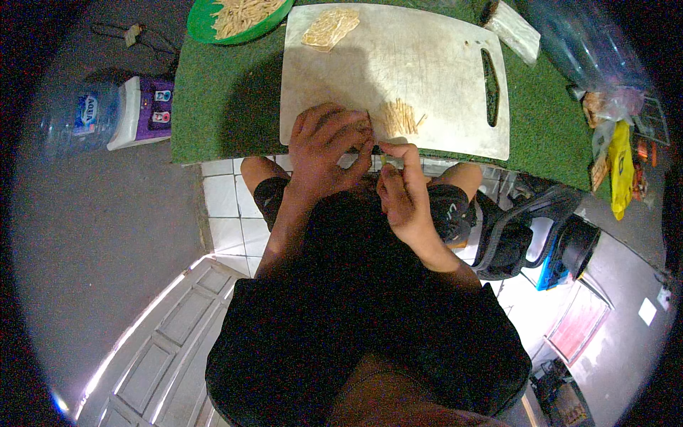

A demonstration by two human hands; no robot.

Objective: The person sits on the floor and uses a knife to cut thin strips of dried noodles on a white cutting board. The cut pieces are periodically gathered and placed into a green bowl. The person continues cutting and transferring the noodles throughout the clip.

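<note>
On the white cutting board (pixel 427 64) lies a small row of thin pale strips (pixel 402 117), cut from some sheet-like food. My left hand (pixel 331 141) is over the board's near edge, just left of the strips, its fingers bent around the dark blade of a knife (pixel 369 125). My right hand (pixel 400 187) grips the knife's yellowish handle (pixel 383 158) just off the near edge. Folded pale yellow sheets (pixel 332 29) rest at the board's upper left. Beyond the board's left corner, a green bowl (pixel 200 29) holds many similar strips.
The board lies on a green textured table cover (pixel 213 117). A white wrapped block (pixel 513 32) sits right of the board, near clear plastic (pixel 587 42) and a yellow bag (pixel 620 165). A purple-and-white water dispenser (pixel 147 112) stands left; a black chair (pixel 512 235) is at the right.
</note>
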